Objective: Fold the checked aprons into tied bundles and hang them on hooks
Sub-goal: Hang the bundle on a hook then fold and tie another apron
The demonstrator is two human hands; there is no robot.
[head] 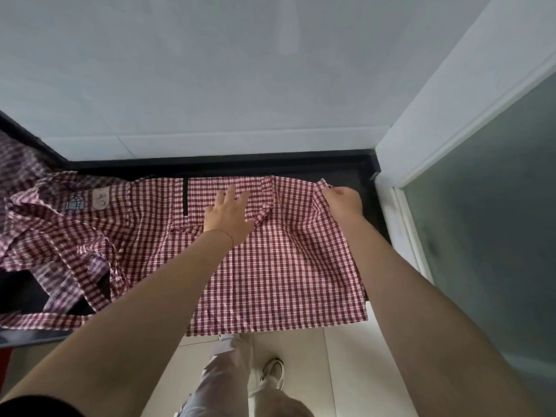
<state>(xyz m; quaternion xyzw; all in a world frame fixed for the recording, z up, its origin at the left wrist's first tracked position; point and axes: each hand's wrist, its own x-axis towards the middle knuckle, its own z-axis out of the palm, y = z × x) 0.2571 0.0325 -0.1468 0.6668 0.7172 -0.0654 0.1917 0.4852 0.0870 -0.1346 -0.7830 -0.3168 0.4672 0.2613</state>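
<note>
Pressing left hand point(230, 215) flat, fingers spread, on apron point(279, 266); right hand point(343, 201) pinching its corner

Single head-worn view, looking steeply down, close over black counter point(346, 168)

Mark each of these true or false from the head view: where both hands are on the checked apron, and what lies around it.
1. The left hand lies flat with spread fingers on the checked apron. True.
2. The right hand hangs free above the cloth. False: it pinches the apron's far right corner.
3. The apron lies on a dark counter. True.
4. The near edge of the apron stops short of the counter's edge. False: it hangs over the front.
5. More checked fabric lies crumpled to the left. True.
</note>
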